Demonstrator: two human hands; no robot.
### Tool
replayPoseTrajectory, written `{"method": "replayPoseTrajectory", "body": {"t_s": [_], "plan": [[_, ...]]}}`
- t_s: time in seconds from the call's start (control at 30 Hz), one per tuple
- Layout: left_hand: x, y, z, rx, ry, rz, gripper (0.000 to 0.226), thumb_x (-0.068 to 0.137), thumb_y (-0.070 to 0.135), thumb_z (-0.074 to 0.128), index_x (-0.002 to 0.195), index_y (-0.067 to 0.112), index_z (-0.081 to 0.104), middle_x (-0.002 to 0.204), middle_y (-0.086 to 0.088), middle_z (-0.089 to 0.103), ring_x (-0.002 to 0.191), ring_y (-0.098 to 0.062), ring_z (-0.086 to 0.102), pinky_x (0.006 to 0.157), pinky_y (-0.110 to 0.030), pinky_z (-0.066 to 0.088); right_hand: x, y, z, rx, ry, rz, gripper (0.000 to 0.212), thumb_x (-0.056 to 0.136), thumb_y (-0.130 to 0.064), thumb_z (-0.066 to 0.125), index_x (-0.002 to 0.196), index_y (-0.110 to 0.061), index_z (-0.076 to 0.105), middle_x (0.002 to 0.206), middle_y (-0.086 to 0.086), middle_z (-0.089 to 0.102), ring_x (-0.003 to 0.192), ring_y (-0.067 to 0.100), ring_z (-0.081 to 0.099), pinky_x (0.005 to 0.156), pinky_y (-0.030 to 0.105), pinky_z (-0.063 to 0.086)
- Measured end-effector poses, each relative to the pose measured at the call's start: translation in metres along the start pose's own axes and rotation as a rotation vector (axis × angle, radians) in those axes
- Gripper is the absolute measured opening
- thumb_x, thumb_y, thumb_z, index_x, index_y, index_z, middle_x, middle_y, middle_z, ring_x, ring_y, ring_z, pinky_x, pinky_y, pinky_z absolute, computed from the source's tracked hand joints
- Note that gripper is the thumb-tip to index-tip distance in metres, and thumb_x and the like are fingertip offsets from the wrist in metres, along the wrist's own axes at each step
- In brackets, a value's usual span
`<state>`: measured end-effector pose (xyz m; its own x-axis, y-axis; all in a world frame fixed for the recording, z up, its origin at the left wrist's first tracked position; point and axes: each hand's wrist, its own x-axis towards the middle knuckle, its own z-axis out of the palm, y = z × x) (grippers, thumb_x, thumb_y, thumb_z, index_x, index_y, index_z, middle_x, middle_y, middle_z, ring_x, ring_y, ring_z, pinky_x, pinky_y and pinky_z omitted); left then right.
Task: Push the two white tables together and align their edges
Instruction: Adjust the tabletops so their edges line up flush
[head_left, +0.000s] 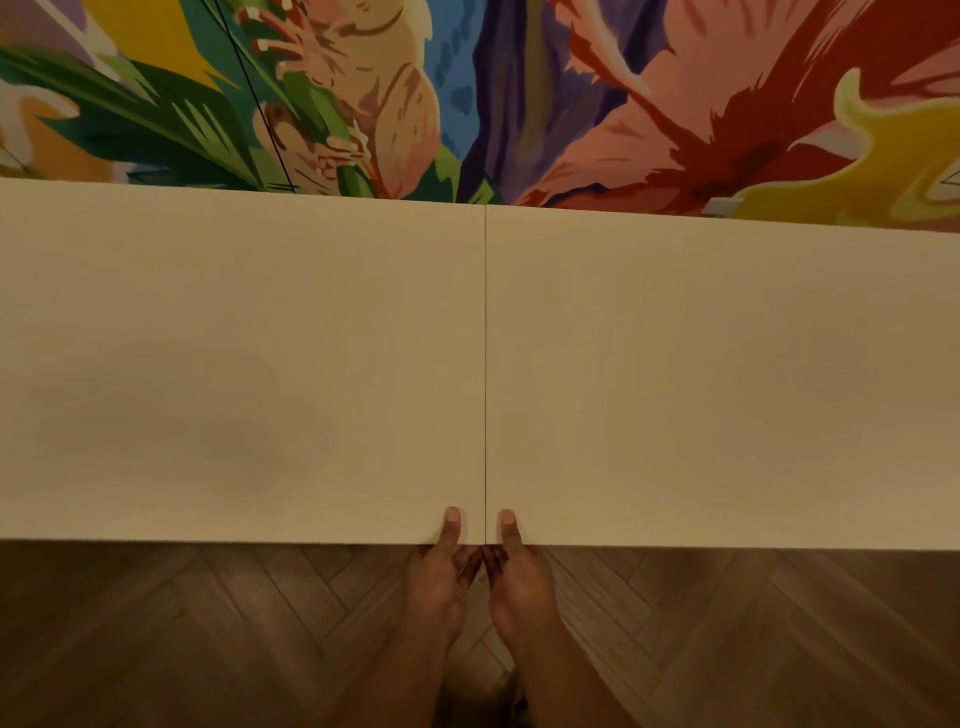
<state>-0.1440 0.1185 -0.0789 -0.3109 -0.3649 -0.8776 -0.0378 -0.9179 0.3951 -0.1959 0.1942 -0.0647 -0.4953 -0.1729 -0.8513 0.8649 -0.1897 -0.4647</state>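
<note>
Two white tables fill the middle of the view. The left table and the right table touch along a thin dark seam that runs from the far edge to the near edge. Their near edges form one line at the seam. My left hand grips the near edge of the left table just left of the seam, thumb on top and fingers curled underneath. My right hand grips the right table's near edge the same way, just right of the seam. The two hands almost touch under the edge.
A wall with a bright mural of leaves and flowers stands right behind the tables' far edges. A dark herringbone wood floor lies under me on the near side.
</note>
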Motion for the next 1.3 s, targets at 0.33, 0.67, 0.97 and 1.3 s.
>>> {"method": "replayPoseTrajectory", "body": {"t_s": [0.33,0.67,0.97,1.3], "plan": [[0.002,0.008,-0.004,-0.001,-0.069,-0.041,0.049,0.079,0.028,0.087,0.116,0.0,0.072,0.103,-0.017,0.082,0.091,-0.028,0.081,0.067,-0.031,0.064,-0.004,0.0,0.006,0.065,0.04,0.009,0.036,0.095,-0.035,0.071,0.112,-0.004,0.065,0.099,0.013,0.075,0.086,0.021,0.074,0.056,0.021,0.057],[0.003,0.014,-0.009,-0.071,-0.184,-0.075,0.053,0.08,0.043,0.082,0.117,0.008,0.072,0.103,-0.016,0.082,0.09,-0.024,0.081,0.066,-0.031,0.065,-0.001,0.001,0.004,0.233,-0.02,-0.003,0.039,0.095,-0.035,0.07,0.12,-0.004,0.07,0.12,0.018,0.075,0.112,0.029,0.07,0.105,0.04,0.051],[0.001,0.011,-0.004,-0.037,-0.169,-0.054,0.057,0.072,0.031,0.084,0.12,0.003,0.072,0.118,-0.019,0.078,0.106,-0.027,0.075,0.079,-0.033,0.061,-0.002,0.001,0.003,0.228,-0.034,-0.007,0.037,0.096,-0.028,0.07,0.121,-0.001,0.07,0.122,0.018,0.075,0.117,0.03,0.068,0.107,0.04,0.05],[0.004,0.008,-0.004,-0.014,-0.131,-0.05,0.052,0.074,0.026,0.089,0.118,0.001,0.075,0.11,-0.018,0.081,0.095,-0.026,0.08,0.066,-0.029,0.064,0.006,0.006,0.0,0.168,-0.043,-0.039,0.051,0.093,-0.028,0.072,0.13,0.007,0.063,0.126,0.024,0.072,0.116,0.033,0.069,0.108,0.043,0.049]]}}
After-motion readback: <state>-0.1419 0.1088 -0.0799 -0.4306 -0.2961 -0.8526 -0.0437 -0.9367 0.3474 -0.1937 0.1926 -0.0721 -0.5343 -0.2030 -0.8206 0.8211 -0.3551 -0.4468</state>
